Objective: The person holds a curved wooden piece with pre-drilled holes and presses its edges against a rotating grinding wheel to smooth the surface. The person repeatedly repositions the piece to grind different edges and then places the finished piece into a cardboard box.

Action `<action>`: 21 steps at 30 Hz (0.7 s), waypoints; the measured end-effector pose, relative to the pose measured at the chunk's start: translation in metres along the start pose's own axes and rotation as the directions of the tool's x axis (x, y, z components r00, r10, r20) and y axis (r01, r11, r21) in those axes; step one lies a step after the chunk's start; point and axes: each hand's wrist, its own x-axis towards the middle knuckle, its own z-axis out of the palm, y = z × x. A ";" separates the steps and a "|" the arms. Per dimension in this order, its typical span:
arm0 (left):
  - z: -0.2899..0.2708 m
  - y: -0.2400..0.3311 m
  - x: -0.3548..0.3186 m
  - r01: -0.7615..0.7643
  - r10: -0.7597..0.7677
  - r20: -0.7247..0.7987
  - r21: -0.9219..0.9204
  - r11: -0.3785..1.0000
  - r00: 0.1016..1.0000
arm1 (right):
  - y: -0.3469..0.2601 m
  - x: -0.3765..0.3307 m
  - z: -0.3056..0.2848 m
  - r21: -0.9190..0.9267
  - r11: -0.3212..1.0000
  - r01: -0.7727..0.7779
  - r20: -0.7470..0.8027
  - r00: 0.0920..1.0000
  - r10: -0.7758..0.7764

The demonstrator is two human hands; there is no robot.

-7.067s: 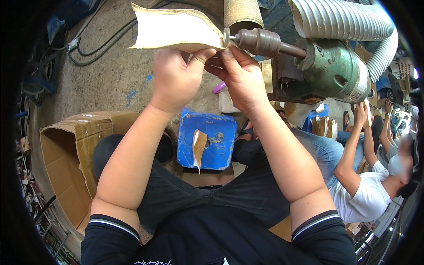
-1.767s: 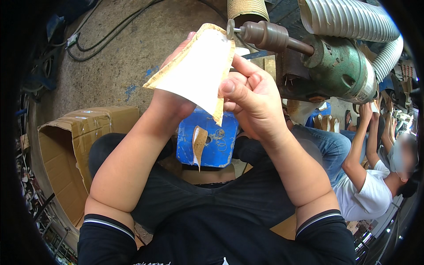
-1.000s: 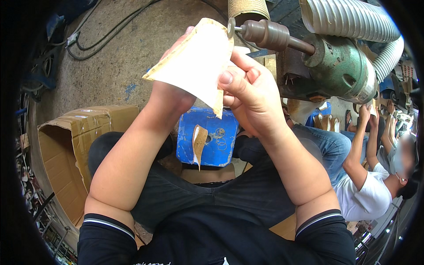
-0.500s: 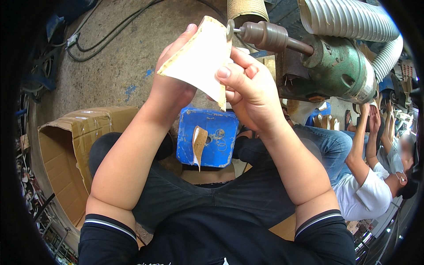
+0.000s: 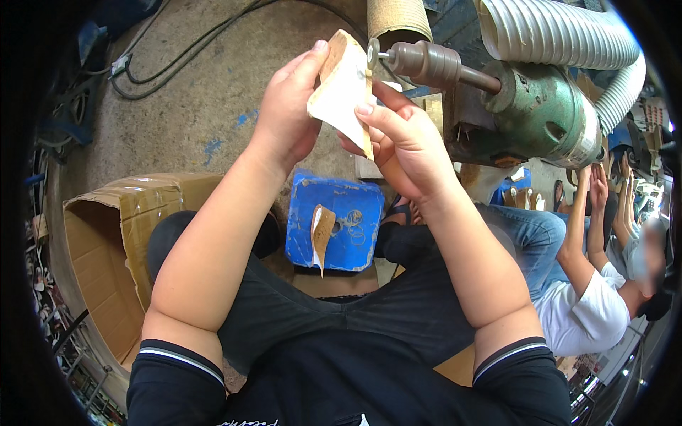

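Item: our open cardboard box (image 5: 106,241) at near left, contents unseen. Our left hand (image 5: 288,117) and right hand (image 5: 401,145) both clamp the tan leather piece (image 5: 343,92), just left of the grinder spindle (image 5: 419,60).

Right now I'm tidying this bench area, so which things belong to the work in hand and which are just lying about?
In use:
- left hand and right hand, both holding the tan leather piece
- grinding spindle on the green motor

Lying about:
- cardboard box
- blue block with a leather scrap
- black cables
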 end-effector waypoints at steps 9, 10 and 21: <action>0.003 -0.007 -0.024 0.130 -0.131 0.010 -0.182 0.975 0.991 | -0.004 -0.014 -0.010 -0.042 0.993 -0.107 0.020 0.994 0.108; 0.004 -0.006 -0.028 0.135 -0.132 0.029 -0.228 0.964 0.991 | -0.004 -0.015 -0.010 -0.037 0.994 -0.098 0.014 0.995 0.099; 0.011 -0.002 -0.034 0.025 -0.028 -0.024 -0.130 0.991 0.999 | -0.018 -0.034 0.001 -0.086 0.991 -0.099 0.001 0.995 0.100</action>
